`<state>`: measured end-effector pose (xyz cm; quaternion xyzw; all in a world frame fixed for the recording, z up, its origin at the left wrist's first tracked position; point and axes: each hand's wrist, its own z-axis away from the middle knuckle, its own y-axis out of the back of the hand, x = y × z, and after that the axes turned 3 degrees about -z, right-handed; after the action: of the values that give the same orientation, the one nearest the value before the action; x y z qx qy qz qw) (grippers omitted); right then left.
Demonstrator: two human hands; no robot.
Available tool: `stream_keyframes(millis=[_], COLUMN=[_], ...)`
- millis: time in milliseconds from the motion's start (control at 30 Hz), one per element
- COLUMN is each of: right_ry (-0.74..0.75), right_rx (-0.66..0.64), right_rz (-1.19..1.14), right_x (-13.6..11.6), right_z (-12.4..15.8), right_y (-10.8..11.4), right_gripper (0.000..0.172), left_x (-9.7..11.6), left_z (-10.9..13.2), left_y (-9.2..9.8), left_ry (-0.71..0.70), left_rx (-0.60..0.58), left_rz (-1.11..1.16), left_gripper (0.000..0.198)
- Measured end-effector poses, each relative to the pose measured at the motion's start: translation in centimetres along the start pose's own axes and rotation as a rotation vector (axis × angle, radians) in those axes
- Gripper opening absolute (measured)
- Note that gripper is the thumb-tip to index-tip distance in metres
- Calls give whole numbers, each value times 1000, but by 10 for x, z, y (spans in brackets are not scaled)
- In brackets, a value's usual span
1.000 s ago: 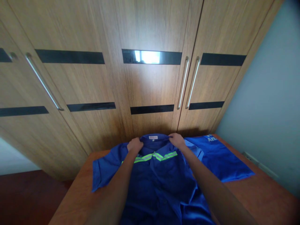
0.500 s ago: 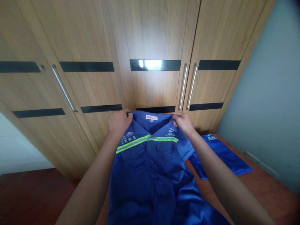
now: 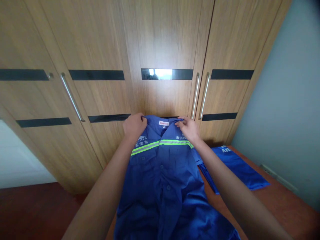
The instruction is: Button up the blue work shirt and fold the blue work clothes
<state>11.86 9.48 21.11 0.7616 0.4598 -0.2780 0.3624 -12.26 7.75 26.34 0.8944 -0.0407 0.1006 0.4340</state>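
A blue work shirt (image 3: 147,176) with a yellow-green and grey reflective stripe across the chest is spread below my arms, its buttoned front facing up. My left hand (image 3: 135,126) is closed on the left side of its collar. On the other side, my right hand (image 3: 188,128) pinches the collar between thumb and fingers. Between my hands a white label (image 3: 164,123) with red print shows inside the neck. White lettering marks both sides of the chest. The lower end of the shirt runs out of view at the bottom.
Wooden wardrobe doors (image 3: 165,43) with metal handles (image 3: 204,96) stand right behind the shirt. A folded bright blue garment or cloth (image 3: 240,168) with white letters lies on the reddish-brown surface (image 3: 280,206) at the right. A pale wall (image 3: 287,110) bounds the right side.
My hands have come closer together along the collar and lifted slightly. The shirt's upper part has risen with them, and the chest stripe sits higher and straighter.
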Motion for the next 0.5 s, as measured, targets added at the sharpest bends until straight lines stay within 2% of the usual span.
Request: stream_keyframes(millis=[167,267,400,500], right_ry=[-44,-55,-40,-30], right_rx=[-46,-62,-104,-119], right_rz=[49,27,-27,-25], right_x=[23,35,45,48], right_z=[14,25,42,54], right_y=[3,7,15,24], right_gripper=[25,25,26,27], left_x=[-24,-35,-46,-53], left_z=[16,27,46,61], left_y=[-34,-49,-64,-70], left_ry=[-81,-157,-205,-192], left_rx=[-132,-164,-246,-372], left_rz=[269,381,528,688], left_gripper=[26,23,30,32])
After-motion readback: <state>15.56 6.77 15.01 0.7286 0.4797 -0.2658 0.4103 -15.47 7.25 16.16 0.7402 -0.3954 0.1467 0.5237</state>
